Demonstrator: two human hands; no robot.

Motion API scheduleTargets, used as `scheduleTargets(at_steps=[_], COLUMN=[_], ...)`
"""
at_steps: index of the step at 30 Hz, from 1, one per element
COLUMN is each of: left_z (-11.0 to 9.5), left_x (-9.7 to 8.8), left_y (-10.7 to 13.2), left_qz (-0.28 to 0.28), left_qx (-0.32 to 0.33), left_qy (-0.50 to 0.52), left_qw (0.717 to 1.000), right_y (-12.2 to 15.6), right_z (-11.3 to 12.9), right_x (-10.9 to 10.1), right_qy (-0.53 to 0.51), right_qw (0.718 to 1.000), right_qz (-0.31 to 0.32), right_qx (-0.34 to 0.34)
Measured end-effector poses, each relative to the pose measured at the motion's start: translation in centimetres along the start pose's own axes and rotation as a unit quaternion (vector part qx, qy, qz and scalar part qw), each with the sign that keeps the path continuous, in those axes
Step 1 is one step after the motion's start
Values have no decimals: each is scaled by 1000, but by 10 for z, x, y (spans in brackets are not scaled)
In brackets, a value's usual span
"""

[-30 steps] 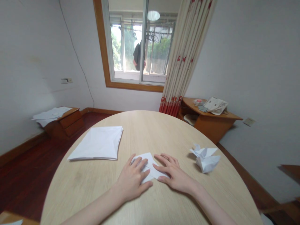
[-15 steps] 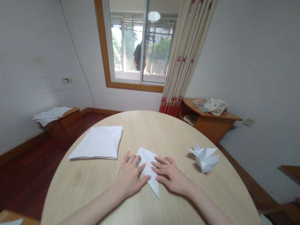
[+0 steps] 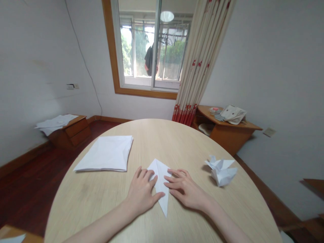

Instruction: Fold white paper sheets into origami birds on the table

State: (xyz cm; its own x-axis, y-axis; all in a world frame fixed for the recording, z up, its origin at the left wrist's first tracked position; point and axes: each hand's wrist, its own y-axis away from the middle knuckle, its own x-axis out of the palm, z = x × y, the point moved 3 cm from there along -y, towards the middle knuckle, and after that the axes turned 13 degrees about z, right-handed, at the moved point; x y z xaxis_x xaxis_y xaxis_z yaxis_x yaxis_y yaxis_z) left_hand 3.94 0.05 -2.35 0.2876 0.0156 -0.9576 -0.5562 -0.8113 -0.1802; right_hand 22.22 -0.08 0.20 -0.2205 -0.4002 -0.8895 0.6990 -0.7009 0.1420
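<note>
A white sheet folded into a long kite shape [image 3: 160, 184] lies on the round wooden table [image 3: 106, 199], its sharp tip pointing toward me. My left hand [image 3: 141, 192] rests flat on its left side with the fingers spread. My right hand [image 3: 186, 190] presses flat on its right side, fingers stretched toward the centre crease. Neither hand grips the paper; both lie on top of it.
A stack of white sheets [image 3: 106, 153] lies at the table's left. Folded paper figures [image 3: 221, 170] sit at the right. A low wooden cabinet with papers [image 3: 68, 130] stands left, a corner shelf with a bag [image 3: 227, 123] right, and a curtain [image 3: 199, 60] by the window.
The paper went from a squarish folded piece under both hands to a narrow kite shape with a pointed near tip. Both hands shifted slightly and still lie flat on it.
</note>
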Motion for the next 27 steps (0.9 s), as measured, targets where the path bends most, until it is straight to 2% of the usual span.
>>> scheduleTargets(at_steps=[8, 14, 20, 27], left_z=[8, 16, 24, 23], left_x=[-5, -3, 9, 14], left_y=[-2, -4, -6, -7], left_qz=[48, 41, 56, 32], left_qx=[21, 51, 108, 154], left_qy=[15, -10, -29, 30], left_qw=[999, 998, 992, 987], right_y=[5, 6, 4, 3], right_z=[1, 3, 8, 7], right_x=[-4, -3, -1, 6], right_qy=[24, 23, 8, -6], right_qw=[1000, 999, 1000, 999], right_qz=[-17, -34, 1, -20], right_qx=[-1, -18, -23, -31])
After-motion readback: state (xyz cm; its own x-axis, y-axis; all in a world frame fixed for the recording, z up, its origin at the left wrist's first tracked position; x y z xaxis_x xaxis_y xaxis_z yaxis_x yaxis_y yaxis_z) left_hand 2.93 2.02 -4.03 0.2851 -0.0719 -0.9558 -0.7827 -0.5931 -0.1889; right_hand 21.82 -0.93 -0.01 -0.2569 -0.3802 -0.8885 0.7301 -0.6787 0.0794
